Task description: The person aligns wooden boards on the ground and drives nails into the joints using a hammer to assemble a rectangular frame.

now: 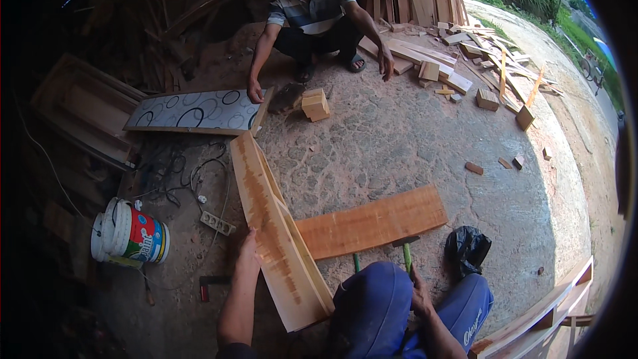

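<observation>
A long narrow wooden assembly [276, 252] of joined boards, with a dark stain down its face, slants up in front of me. My left hand [248, 250] grips its left edge, the fingers partly hidden. In my right hand [420, 294], beside my knee, is a hammer [407, 252] with a green handle and dark head. The head lies at the near edge of a loose reddish-brown plank [379, 221] on the floor. Another green handle [356, 263] pokes out from that plank's near edge; the rest of it is hidden.
Opposite me squats a person [312, 20], one hand at a circle-patterned panel [193, 110]. Stacked wood blocks [315, 104] stand nearby. To the left are paint buckets [136, 231], cables and a power strip [218, 223]. A black plastic bag [467, 250] lies right; offcuts [488, 98] are scattered beyond.
</observation>
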`<act>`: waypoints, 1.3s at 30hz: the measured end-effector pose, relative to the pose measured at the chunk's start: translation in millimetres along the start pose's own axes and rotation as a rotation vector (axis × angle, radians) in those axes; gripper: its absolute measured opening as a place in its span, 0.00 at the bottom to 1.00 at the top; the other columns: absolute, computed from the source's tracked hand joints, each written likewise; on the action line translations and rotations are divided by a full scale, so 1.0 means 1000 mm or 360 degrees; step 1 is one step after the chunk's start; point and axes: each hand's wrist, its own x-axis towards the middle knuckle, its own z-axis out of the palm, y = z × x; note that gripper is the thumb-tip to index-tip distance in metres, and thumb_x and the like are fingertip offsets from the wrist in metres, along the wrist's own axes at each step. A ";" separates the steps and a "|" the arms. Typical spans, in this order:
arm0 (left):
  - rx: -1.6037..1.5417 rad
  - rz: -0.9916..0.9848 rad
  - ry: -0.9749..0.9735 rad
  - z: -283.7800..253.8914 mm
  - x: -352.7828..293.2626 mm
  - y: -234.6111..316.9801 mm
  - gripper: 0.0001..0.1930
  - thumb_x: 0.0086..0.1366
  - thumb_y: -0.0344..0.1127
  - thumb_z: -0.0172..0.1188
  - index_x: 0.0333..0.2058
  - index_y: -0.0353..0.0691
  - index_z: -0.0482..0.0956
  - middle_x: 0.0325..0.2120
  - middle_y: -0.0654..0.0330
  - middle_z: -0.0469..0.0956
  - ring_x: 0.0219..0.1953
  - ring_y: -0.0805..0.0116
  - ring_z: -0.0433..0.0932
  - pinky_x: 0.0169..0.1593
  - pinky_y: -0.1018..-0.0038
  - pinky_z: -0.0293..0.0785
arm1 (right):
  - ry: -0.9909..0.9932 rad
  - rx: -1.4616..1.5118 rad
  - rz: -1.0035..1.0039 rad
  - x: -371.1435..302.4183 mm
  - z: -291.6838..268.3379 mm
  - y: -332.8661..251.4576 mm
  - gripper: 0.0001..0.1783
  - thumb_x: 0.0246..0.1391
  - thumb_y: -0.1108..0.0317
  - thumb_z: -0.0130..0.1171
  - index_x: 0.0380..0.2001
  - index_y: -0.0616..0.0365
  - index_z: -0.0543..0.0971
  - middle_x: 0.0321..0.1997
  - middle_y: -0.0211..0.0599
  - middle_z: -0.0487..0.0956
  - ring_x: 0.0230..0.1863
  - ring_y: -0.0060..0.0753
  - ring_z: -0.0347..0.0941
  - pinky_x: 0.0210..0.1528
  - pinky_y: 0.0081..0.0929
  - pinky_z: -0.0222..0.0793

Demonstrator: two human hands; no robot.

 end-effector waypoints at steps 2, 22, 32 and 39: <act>-0.0004 -0.0072 -0.0001 -0.005 0.003 0.002 0.29 0.74 0.58 0.46 0.64 0.45 0.66 0.60 0.52 0.71 0.60 0.49 0.73 0.59 0.45 0.73 | -0.0063 0.0064 0.0305 -0.003 0.005 -0.034 0.34 0.69 0.66 0.48 0.75 0.42 0.54 0.24 0.26 0.69 0.18 0.19 0.63 0.20 0.25 0.65; -0.0168 -0.0083 -0.0103 0.067 0.051 -0.005 0.27 0.78 0.54 0.37 0.64 0.41 0.65 0.62 0.51 0.70 0.63 0.49 0.70 0.64 0.44 0.67 | -0.0061 -0.0026 0.0478 0.032 -0.020 -0.068 0.32 0.70 0.60 0.48 0.74 0.42 0.55 0.20 0.23 0.63 0.15 0.19 0.59 0.15 0.25 0.61; -0.0535 0.0041 -0.0372 0.171 0.020 -0.046 0.33 0.75 0.59 0.43 0.68 0.42 0.59 0.67 0.56 0.64 0.67 0.56 0.64 0.69 0.51 0.62 | 0.0449 0.0459 0.0140 0.045 -0.024 -0.074 0.35 0.69 0.64 0.52 0.75 0.47 0.53 0.21 0.19 0.64 0.14 0.13 0.56 0.13 0.19 0.53; -0.0863 -0.0041 -0.0547 0.228 -0.011 -0.076 0.20 0.74 0.49 0.53 0.59 0.49 0.67 0.54 0.61 0.72 0.57 0.63 0.71 0.60 0.58 0.71 | 0.0678 0.0818 -0.0296 0.049 -0.006 -0.134 0.28 0.68 0.52 0.55 0.64 0.54 0.65 0.15 0.19 0.61 0.09 0.11 0.52 0.09 0.15 0.48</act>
